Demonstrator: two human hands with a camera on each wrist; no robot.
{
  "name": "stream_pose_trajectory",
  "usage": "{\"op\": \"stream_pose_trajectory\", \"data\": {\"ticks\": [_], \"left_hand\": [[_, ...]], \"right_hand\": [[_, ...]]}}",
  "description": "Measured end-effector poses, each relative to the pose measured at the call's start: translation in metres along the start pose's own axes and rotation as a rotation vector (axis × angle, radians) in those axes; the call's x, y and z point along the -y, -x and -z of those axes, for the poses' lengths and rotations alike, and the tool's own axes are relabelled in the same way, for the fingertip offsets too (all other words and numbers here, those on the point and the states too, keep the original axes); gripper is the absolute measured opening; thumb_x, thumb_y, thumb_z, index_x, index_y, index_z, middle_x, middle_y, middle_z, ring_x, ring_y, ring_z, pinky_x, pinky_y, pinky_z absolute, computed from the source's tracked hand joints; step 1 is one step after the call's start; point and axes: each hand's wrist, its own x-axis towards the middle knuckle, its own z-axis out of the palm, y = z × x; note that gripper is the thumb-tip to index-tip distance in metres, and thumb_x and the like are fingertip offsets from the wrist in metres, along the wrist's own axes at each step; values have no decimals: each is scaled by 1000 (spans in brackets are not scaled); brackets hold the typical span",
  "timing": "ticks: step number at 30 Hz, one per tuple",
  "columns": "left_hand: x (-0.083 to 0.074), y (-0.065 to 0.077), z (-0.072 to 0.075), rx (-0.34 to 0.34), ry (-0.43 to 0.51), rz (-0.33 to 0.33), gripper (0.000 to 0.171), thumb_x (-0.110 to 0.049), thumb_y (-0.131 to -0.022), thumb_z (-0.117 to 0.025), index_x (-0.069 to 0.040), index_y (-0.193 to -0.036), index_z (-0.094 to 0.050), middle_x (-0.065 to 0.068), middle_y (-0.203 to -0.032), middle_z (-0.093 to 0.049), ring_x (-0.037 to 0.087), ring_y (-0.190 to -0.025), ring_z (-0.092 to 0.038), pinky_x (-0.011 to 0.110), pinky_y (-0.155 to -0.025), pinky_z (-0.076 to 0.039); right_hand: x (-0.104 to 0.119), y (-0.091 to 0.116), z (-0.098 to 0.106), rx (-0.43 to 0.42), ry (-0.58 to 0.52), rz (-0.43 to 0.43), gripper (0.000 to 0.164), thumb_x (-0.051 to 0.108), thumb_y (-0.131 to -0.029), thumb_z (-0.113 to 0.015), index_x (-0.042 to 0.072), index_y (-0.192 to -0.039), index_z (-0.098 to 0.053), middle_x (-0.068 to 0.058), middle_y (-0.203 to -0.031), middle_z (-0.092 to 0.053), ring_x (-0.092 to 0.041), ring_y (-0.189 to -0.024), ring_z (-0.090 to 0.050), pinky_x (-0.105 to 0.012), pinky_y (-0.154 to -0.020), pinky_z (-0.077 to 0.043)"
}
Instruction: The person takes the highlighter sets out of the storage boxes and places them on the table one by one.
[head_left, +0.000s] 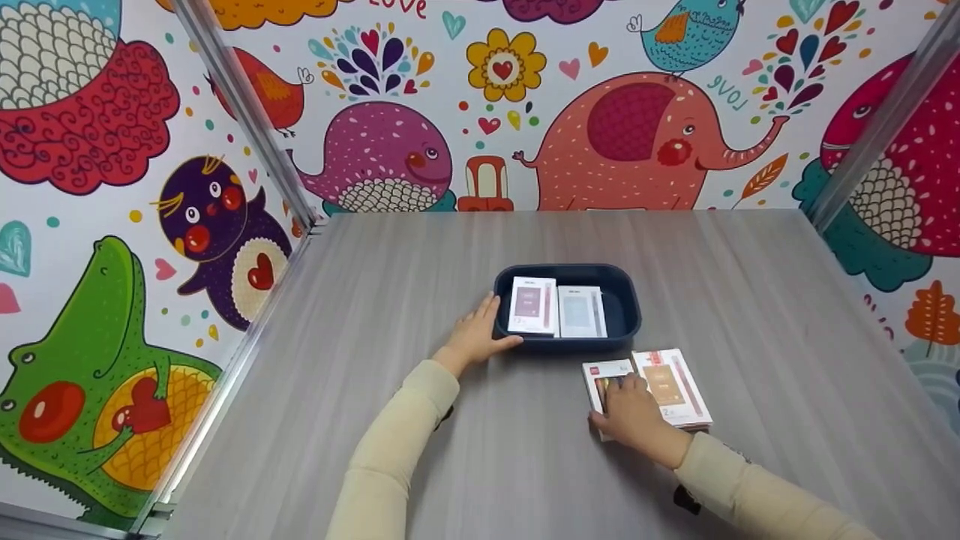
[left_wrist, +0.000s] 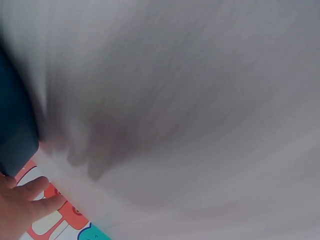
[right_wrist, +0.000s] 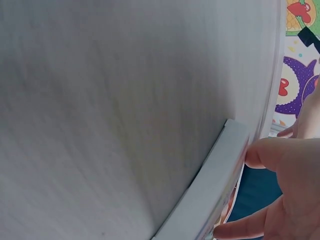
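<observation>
My left hand (head_left: 474, 334) rests against the left end of a dark blue plastic bin (head_left: 637, 315), fingers along its side wall and thumb at the front corner. Inside the bin lie a white box with a purple panel (head_left: 534, 306) and a white box with a pale blue panel (head_left: 582, 312), side by side. My right hand (head_left: 634, 411) holds a flat white box picturing coloured sticks (head_left: 606, 368), the thumb at its left edge and the fingers over its top. Right beside it lies a white box with an orange panel (head_left: 671, 386).
Everything stands on a grey wood-grain table (head_left: 420, 262). A printed cartoon wall (head_left: 480, 112) rises behind and at both sides, with metal posts (head_left: 247, 112) at the corners. The bin stands just beyond the two boxes on the table.
</observation>
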Motion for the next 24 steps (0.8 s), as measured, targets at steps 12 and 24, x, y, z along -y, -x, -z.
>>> {"op": "stream_pose_trajectory", "data": {"ticks": [12,24], "left_hand": [[0,1,1,1,10,-5,95,-67,-80,-49,-10,-148,-13,8,-154,-11,39,-132,-29,51,-107,-21],[1,0,-1,-3,4,-8,96,-67,-80,-48,-10,-148,-12,7,-154,-10,40,-130,-31,52,-106,-22]], "right_hand": [[-14,-5,14,-3,-22,59,46,38,-70,-72,-4,-81,-57,-27,-84,-54,-37,-75,-47,-45,-60,-41],[-71,-15,36,377,-184,150,80,38,-64,-79,-1,-127,-49,-30,-141,-28,-56,-126,-20,-78,-84,-16]]}}
